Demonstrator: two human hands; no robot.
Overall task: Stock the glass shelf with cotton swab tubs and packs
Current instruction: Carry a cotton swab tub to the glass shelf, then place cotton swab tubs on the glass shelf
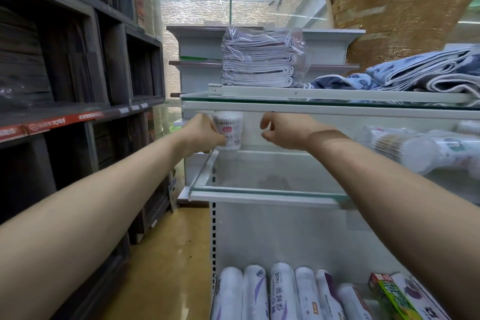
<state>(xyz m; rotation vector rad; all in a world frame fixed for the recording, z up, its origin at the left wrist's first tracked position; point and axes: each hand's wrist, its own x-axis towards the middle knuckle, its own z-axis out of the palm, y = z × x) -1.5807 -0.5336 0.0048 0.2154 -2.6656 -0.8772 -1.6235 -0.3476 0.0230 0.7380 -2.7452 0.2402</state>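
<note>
In the head view, the left hand [202, 135] is gripping a cotton swab tub [230, 130] upright, fingers curled round its side, apparently placing it on the glass shelf [259, 191]. The right hand [283, 131] is hovering just right of the tub, loosely curled and holding nothing. The next move is likely releasing the tub, then reaching for the wrapped packs [405, 150] further right, which are showing swab sticks through their clear wrap.

A small white round plastic cotton swab tub [229, 130] with a pink label and a clear top showing swab tips stands upright at the back-left corner of the clear glass shelf [259, 193]. The left hand [202, 135] grips it. Clear-wrapped packs of swab tubs [415, 150] lie on their sides at the shelf's right end.
</note>
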